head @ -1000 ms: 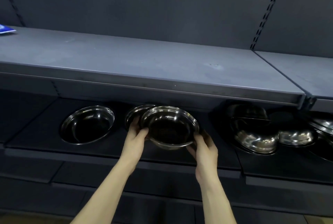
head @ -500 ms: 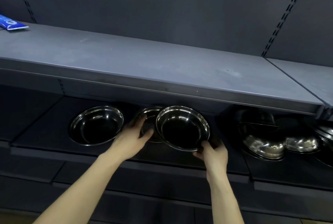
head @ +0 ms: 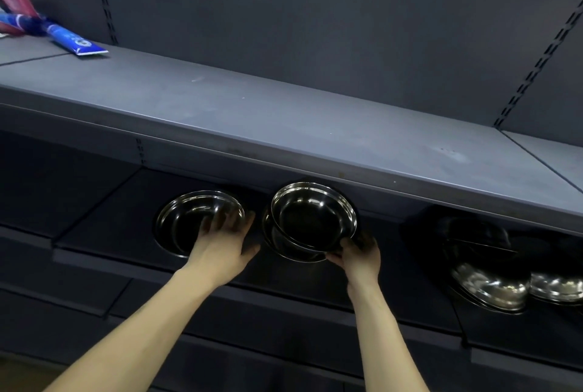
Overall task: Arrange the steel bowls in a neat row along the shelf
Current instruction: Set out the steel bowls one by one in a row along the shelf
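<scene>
1. While our right hand (head: 358, 254) holds the tilted steel bowl (head: 314, 216) at its lower right rim, its fingers (head: 366, 241) curl around that edge and pinch it; the fingertips themselves are lost in shadow.
2. We see this bowl leaning with its open side toward us, its far rim close under the front lip of the upper shelf (head: 284, 126).
3. Directly beneath and behind it sits a second bowl (head: 277, 248), of which only the lower left arc of rim shows; we cannot tell whether the two touch.
4. Our left hand (head: 220, 241) lies palm down with fingers (head: 232, 218) spread, stretched over the right rim of the left bowl (head: 189, 221), which rests flat on the lower shelf (head: 104, 218).
5. We cannot tell whether those fingertips press the rim or only hover above it.
6. The left bowl stands just beside the pair in the middle, with a narrow dark gap between them.
7. Far to the right on the same lower level, a heap of overturned bowls (head: 492, 290) lies in shadow, well apart from our hands.
8. On the upper shelf, at its far left, a blue packet (head: 71, 39) lies flat, with a red wrapper (head: 15, 4) behind it.
</scene>
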Demonstrator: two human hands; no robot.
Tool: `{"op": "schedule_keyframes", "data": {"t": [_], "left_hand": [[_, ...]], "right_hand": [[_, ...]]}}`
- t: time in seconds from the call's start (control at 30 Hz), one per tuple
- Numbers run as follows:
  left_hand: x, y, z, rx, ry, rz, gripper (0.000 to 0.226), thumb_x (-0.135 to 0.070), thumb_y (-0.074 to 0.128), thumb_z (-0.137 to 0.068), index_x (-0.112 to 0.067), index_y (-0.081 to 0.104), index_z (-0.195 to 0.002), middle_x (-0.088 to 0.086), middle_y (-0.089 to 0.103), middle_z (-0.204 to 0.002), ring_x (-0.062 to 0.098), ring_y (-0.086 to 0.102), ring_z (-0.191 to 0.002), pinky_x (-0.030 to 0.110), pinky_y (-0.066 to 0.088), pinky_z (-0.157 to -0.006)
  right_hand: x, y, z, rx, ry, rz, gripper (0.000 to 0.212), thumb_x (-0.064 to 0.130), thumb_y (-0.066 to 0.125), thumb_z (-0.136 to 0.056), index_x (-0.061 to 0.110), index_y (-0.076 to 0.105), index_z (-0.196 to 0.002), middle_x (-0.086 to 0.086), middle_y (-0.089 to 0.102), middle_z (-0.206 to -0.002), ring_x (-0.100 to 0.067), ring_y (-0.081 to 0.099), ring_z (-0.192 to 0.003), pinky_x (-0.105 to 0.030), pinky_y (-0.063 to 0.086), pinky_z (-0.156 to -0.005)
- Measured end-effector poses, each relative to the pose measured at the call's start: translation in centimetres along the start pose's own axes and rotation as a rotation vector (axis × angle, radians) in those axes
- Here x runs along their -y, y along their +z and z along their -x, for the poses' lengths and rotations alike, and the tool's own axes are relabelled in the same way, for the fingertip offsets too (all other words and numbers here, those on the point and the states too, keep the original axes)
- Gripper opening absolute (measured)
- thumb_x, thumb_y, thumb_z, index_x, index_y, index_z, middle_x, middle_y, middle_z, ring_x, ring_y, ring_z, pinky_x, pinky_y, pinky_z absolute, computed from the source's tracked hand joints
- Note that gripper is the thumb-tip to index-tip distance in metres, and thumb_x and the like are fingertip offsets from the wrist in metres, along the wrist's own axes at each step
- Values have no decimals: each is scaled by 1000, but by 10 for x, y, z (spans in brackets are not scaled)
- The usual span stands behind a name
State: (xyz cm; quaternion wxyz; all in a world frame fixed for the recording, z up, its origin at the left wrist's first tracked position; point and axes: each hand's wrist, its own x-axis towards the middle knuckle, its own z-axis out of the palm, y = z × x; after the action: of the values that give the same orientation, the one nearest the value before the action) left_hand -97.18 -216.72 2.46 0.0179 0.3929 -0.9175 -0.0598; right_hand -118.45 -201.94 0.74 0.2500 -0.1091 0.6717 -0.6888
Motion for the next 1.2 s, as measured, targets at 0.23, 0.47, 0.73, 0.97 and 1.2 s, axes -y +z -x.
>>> {"op": "schedule_keyframes", "data": {"t": [0.23,0.47,0.73,0.97,1.2], "left_hand": [[6,7,5,20,23,32,73,-59,33,-98,-29,4,-158,4,0,-165,32,0,-151,51,5,-122],[10,13,3,-5,68,99,77,-57,39,-97,-29,-1,-157,7,2,-165,31,2,-151,48,9,-122],[2,9,-4,67,172,148,77,-54,40,-99,-32,-7,-156,5,-4,-165,32,-2,-151,48,7,-123],[-10,4,-9,86,285,158,75,-50,41,-99,-31,-4,-156,3,0,-165,32,-2,-151,49,6,-122],[-28,7,-19,118,379,176,74,-50,43,-99,-27,3,-157,3,-4,-164,34,-3,-150,50,8,-122]], "right_hand": [[-36,37,-19,-15,44,33,47,16,77,-86,10,62,-130,-13,71,-122,-31,74,-103,-32,65,-63],[-61,35,-28,-151,-47,353,58,8,79,-86,11,53,-138,-5,60,-130,-26,60,-121,-28,64,-78],[-75,25,-17,-257,-116,849,35,19,70,-90,6,67,-122,-11,71,-116,-31,66,-115,-48,51,-104],[-64,12,-2,-370,-112,901,22,20,59,-98,8,70,-113,-8,71,-112,-29,65,-110,-36,53,-86],[-58,2,6,-333,-119,963,27,18,52,-100,9,70,-118,-10,69,-123,-31,57,-125,-28,41,-91]]}}
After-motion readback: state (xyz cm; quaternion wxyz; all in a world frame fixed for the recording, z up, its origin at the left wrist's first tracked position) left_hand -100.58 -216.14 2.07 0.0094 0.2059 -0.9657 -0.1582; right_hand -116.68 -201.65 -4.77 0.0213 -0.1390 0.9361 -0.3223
